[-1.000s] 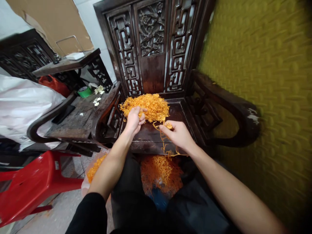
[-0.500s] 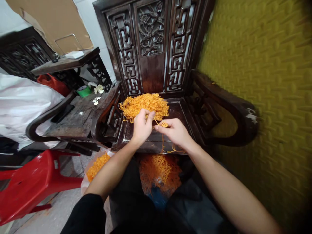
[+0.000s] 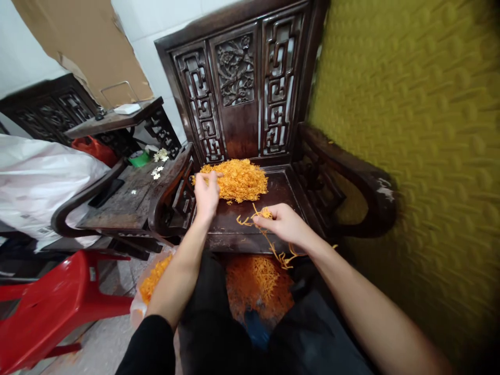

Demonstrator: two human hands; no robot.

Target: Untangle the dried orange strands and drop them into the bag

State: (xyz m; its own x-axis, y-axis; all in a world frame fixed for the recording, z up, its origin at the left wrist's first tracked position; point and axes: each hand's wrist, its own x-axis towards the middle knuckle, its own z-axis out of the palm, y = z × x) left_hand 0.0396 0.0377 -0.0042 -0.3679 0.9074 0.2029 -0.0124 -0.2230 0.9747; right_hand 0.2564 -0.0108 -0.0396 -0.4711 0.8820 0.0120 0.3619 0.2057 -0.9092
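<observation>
A heap of thin orange strands [image 3: 238, 179] lies at the back of a dark carved wooden chair seat [image 3: 281, 190]. My left hand [image 3: 206, 194] reaches into the heap's left edge, fingers pinching strands. My right hand [image 3: 283, 224] rests near the seat's front edge, shut on a small bunch of orange strands [image 3: 261, 214] whose ends trail down past my wrist. Below the seat, between my knees, more orange strands [image 3: 262, 278] lie in a dark container.
A plastic bag of orange strands [image 3: 150, 278] sits on the floor at left. A red plastic stool [image 3: 50, 307] stands further left. A second dark wooden chair [image 3: 128, 190] holds small white flowers. A yellow textured wall [image 3: 422, 130] fills the right.
My left hand moved from beside my right hand back to the heap's left edge. My right hand shifted slightly toward me with its bunch. The view tilted a little downward.
</observation>
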